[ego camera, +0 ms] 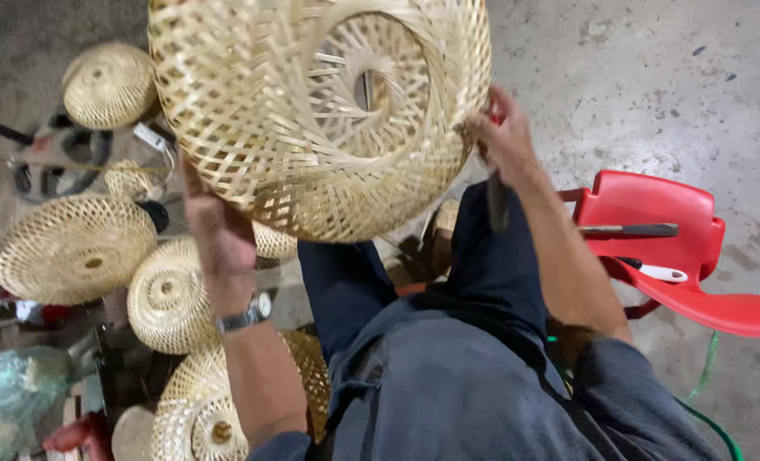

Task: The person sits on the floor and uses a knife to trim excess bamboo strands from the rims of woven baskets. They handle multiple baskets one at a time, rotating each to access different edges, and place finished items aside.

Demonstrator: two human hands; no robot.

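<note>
Pale openwork bamboo basket [311,111] (domed); both hands grip its rim.

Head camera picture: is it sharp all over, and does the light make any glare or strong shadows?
Head view: light is soft and even, with no hard shadows on the grey concrete floor; the large round woven bamboo basket is fairly sharp; the right hand and its dark tool look slightly smeared; the left hand is clearer; the glossy red plastic chair shows mild sheen; edges bend like a wide lens.
</note>
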